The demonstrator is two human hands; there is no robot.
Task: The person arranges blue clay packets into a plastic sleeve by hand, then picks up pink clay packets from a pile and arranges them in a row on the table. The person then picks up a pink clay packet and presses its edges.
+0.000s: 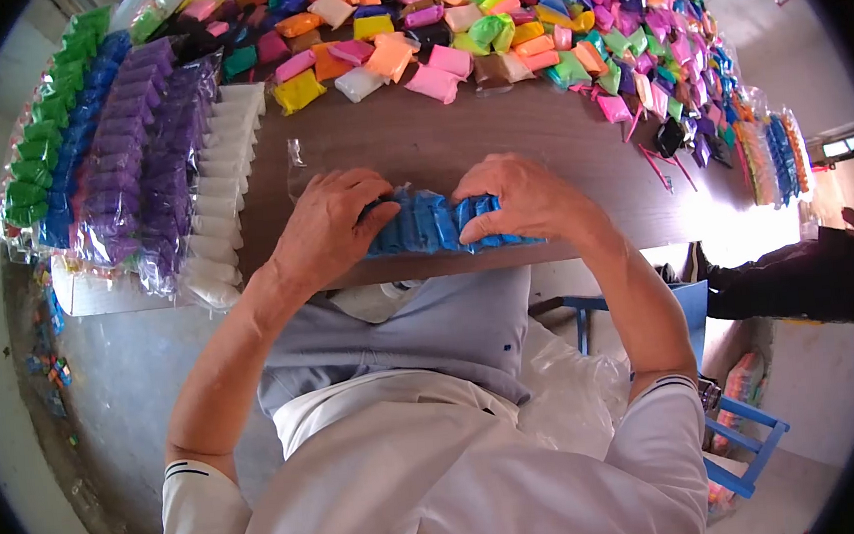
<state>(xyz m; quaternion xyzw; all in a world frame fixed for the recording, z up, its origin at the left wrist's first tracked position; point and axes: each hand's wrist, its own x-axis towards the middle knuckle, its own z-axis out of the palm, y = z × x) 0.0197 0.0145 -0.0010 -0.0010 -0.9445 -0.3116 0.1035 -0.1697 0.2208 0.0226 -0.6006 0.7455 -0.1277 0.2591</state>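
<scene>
A row of small, blue, plastic-wrapped packets (427, 223) is lying along the near edge of the brown wooden table (367, 136). It could be buckling or slipping off that edge, should the pressure be turning uneven. The left hand (335, 219) and right hand (522, 195) are pinching its opposite ends, both curling inward; multicoloured pillow-shaped plastic packets (529, 33) are covering the table's far side

I saw white glare burn out the table (387, 140) at middle right, the light strongest there; elsewhere it fell soft and even, clear wrappers (110, 220) glinted at left, and the bowed, round view sank to black at the corners
</scene>
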